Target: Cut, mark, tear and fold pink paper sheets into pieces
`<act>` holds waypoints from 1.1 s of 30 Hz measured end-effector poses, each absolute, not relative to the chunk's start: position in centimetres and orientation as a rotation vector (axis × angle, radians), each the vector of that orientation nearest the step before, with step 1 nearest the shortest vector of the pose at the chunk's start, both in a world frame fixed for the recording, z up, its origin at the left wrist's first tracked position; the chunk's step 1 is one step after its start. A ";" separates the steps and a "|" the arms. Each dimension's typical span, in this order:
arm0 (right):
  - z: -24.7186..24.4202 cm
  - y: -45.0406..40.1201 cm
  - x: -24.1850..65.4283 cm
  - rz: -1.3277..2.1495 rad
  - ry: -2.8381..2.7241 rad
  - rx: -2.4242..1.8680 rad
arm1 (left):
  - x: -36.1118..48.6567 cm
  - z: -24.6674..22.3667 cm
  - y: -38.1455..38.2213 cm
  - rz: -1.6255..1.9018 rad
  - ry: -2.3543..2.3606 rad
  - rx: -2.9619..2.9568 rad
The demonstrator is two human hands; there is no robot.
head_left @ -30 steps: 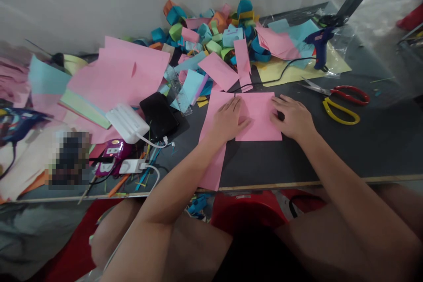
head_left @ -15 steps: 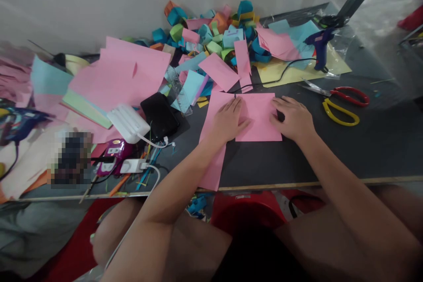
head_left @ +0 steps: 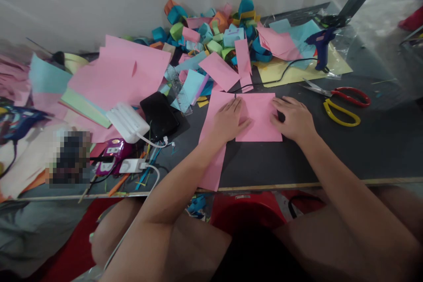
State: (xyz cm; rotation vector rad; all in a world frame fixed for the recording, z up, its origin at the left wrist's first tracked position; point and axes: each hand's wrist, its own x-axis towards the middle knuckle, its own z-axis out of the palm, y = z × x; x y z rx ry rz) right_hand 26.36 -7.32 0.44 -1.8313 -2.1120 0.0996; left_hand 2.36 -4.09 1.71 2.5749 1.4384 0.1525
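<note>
Cable (head_left: 287, 68) seemingly against pink sheet (head_left: 261, 116)

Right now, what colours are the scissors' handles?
One red handle and one yellow handle, best seen in the head view.

craft workspace, seemingly; glue gun (head_left: 321, 49), scissors (head_left: 331, 93), cut coloured paper (head_left: 219, 71)

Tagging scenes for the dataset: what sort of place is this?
Likely a papercraft workspace: folded coloured paper pieces heaped at the back of a dark table, a blue glue gun and scissors.
</note>
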 end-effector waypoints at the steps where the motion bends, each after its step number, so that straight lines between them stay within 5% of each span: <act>1: 0.4 -7.3 26.4 0.097 -2.114 -1.833 | 2.4 1.7 -4.1 0.159 1.437 2.575; 33: 0.6 -7.3 26.3 0.118 -2.113 -1.851 | 2.1 1.4 -3.8 0.187 1.412 2.567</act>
